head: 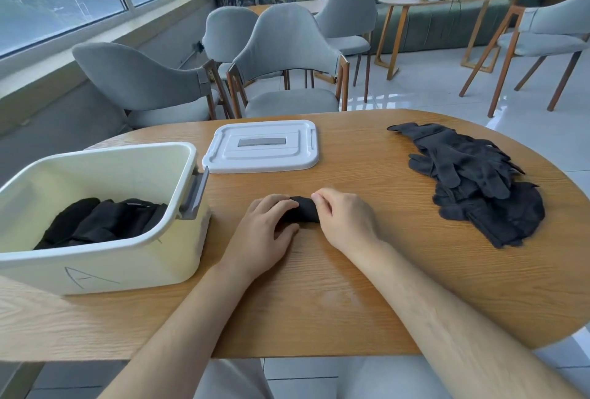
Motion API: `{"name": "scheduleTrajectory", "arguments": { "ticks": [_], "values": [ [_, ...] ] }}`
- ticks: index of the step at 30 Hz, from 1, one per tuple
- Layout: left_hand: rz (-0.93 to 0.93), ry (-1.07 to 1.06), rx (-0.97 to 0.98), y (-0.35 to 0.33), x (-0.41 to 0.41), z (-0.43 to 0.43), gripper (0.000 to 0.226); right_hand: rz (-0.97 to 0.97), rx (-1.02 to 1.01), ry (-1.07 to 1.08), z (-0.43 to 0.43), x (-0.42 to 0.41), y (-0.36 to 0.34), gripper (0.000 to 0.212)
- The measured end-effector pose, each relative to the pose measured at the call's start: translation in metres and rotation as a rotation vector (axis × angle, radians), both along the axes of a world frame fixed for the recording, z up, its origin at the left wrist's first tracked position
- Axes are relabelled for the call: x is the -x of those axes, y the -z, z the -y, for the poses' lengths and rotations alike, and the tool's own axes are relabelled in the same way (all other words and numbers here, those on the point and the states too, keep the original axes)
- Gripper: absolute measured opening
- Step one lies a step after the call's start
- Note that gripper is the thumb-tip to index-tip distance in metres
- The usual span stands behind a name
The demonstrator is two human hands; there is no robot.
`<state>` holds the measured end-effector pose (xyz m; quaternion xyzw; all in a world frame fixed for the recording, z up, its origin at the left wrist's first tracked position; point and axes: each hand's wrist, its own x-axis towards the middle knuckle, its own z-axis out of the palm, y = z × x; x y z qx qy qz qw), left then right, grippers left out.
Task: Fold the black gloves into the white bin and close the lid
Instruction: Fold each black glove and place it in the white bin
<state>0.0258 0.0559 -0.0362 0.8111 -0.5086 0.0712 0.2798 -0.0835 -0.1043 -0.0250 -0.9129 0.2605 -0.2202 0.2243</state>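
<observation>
Our 2 bare forearms reach in from the near edge and meet over the middle of the wooden table point(367, 296). Reading from the left, we see the white bin point(134, 264) standing open on the table's left end, with a letter A pencilled on its near wall and a grey handle point(195, 194) on its right end. Inside it, on the bottom, lie folded black gloves point(105, 220), dark bundles packed side by side; we cannot tell how many. Just beyond the bin's right corner the white lid point(261, 156) lies flat on the table, top side up, off the bin, with a grey strip set in its centre. Nearer to us, and right of the bin, our left hand point(265, 232) lies over the left end of a small black glove bundle point(305, 212), its fingers point(281, 204) curled down over the top and the thumb against the near side. Our right hand point(346, 223) has the bundle's right end, its fingers point(322, 199) bent close together and pinching the cloth. That bundle rests on the tabletop between the 2 hands, apart from the bin. Farther right, near the table's right edge, a loose pile of unfolded black gloves point(479, 181) sprawls flat, glove fingers pointing several ways. Behind the table stand grey chairs point(287, 57).
</observation>
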Motion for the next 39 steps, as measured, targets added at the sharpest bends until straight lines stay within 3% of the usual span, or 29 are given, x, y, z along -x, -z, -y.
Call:
{"name": "scheduleTrajectory", "arguments": {
  "ticks": [5, 9, 14, 17, 20, 23, 25, 28, 31, 36, 39],
  "values": [
    [-0.133, -0.046, 0.004, -0.009, -0.002, 0.011, 0.037, 0.077, -0.018, -0.005, -0.017, 0.012, 0.003, 0.029],
    [-0.023, -0.032, -0.048, -0.012, 0.003, 0.019, 0.031, 0.259, -0.061, 0.044, -0.024, 0.019, 0.001, 0.022],
    [0.160, -0.017, 0.039, -0.015, 0.017, 0.028, 0.021, 0.306, -0.454, 0.088, -0.035, 0.024, -0.016, 0.037],
    [0.328, -0.019, 0.156, -0.028, 0.026, 0.028, 0.021, 0.463, -0.667, 0.089, -0.040, 0.020, -0.032, 0.034],
    [0.368, -0.025, 0.216, -0.055, 0.031, 0.023, 0.031, 0.574, -0.870, 0.063, -0.045, 0.018, -0.055, 0.031],
    [0.225, -0.003, 0.162, -0.080, 0.041, 0.004, 0.053, 0.660, -1.051, -0.016, -0.048, 0.015, -0.082, 0.032],
    [-0.004, 0.009, 0.134, -0.098, 0.044, -0.017, 0.064, 0.651, -1.069, -0.073, -0.051, 0.010, -0.099, 0.033],
    [-0.304, 0.015, 0.301, -0.127, 0.035, -0.054, 0.047, 0.612, -1.090, -0.191, -0.064, -0.004, -0.125, 0.034],
    [-0.269, -0.018, 0.388, -0.149, 0.013, -0.081, 0.027, 0.576, -1.096, -0.313, -0.083, -0.021, -0.149, 0.034],
    [-0.412, -0.138, 0.459, -0.175, -0.010, -0.123, 0.033, 0.505, -0.965, -0.425, -0.123, -0.062, -0.174, 0.034],
    [-0.347, -0.246, 0.449, -0.176, -0.017, -0.140, 0.025, 0.449, -0.928, -0.449, -0.145, -0.082, -0.178, 0.038]
  ]
}}
